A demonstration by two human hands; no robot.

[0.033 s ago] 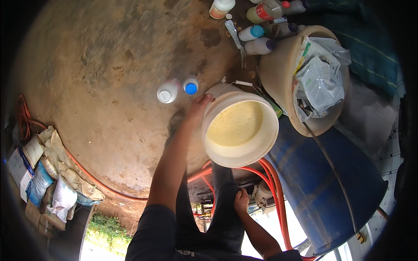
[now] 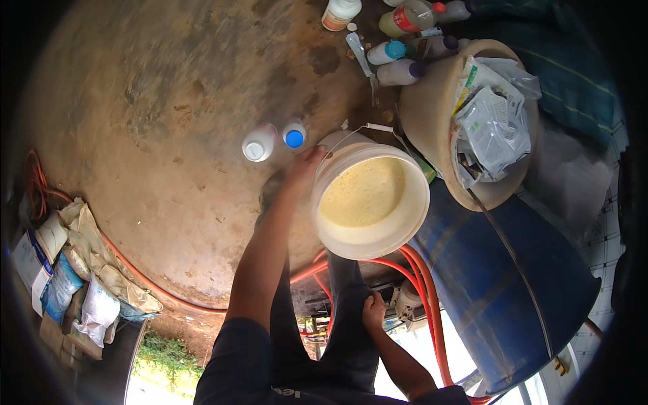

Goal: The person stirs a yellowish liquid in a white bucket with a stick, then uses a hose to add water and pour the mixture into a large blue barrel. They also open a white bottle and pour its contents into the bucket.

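A round, off-white bucket (image 2: 370, 242) is being noted on the brown floor (image 2: 169, 121), its open mouth being presented upward. Pale yellow liquid (image 2: 362, 192) with a finely frothed surface is being contained well below the rim. The thin wire handle, fitted with a white grip (image 2: 379, 127), is being seen beyond the far rim, clear of the mouth.

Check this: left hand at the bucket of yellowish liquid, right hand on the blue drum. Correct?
One error: the right hand isn't on the blue drum; the head view shows it at the right leg, apart from the drum. The rest is right: left hand at the bucket of yellowish liquid.
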